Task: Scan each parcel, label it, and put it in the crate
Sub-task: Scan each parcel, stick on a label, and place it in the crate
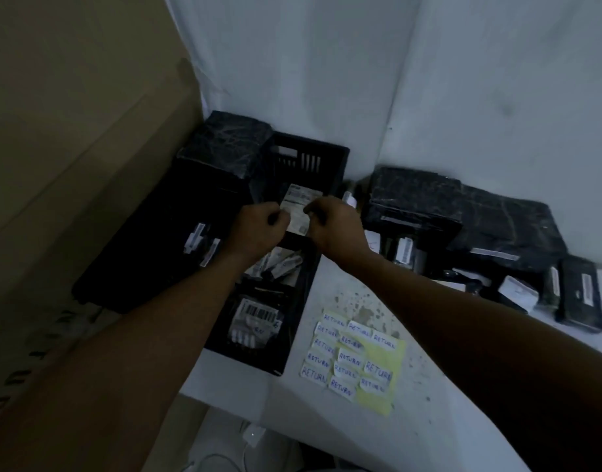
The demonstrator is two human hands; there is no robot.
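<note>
Over the black slatted crate [333, 158], my left hand [258, 229] and my right hand [333, 223] hold one dark parcel between them. Its white shipping label [298, 206] faces up, and each hand pinches an edge of it. Further parcels lie inside the crate, one with a barcode label [258, 315] near its front end. A yellow sheet [381, 366] with several white "RETURN" stickers lies on the white table right of the crate. A pile of black wrapped parcels [463, 229] sits at the right against the wall.
A large black parcel [163, 229] with white labels lies left of the crate, and another wrapped one [224, 141] behind it. A big cardboard box [71, 148] fills the left side. White walls meet in a corner behind the crate. The table edge [231, 403] runs near me.
</note>
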